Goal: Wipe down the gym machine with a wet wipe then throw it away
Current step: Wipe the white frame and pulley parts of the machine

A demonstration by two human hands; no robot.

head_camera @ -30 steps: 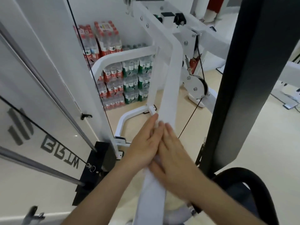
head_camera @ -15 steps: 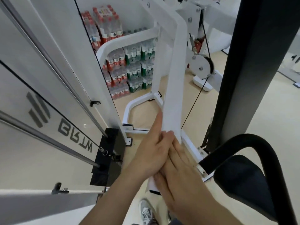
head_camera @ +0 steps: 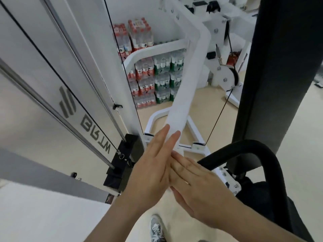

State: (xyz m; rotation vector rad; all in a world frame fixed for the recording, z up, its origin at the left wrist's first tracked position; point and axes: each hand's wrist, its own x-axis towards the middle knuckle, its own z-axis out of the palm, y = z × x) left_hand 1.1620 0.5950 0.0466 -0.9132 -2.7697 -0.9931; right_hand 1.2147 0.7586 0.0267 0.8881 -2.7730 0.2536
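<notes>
The gym machine's slanted white bar [head_camera: 186, 88] runs from the upper right down to my hands. My left hand [head_camera: 150, 175] presses flat against the bar's left side, fingers straight and pointing up along it. My right hand [head_camera: 197, 187] lies flat over the bar's lower part, its straight fingers meeting the left hand's fingers. A small patch of white [head_camera: 170, 189] shows between the hands; whether it is the wet wipe or the bar cannot be told. The rest of the wipe is hidden.
A black curved padded handle [head_camera: 248, 147] arcs just right of my hands, beside a tall black upright pad [head_camera: 279, 67]. A black weight stack [head_camera: 125, 154] with guide rods stands left. Packs of water bottles [head_camera: 153, 79] sit behind. A thin cable [head_camera: 216, 119] runs to a pulley. My shoe [head_camera: 156, 227] is below.
Both hands have slid down the white bar towards its lower end, staying pressed together on it. Their fingers now lie straighter. The black handle has come nearer to them.
</notes>
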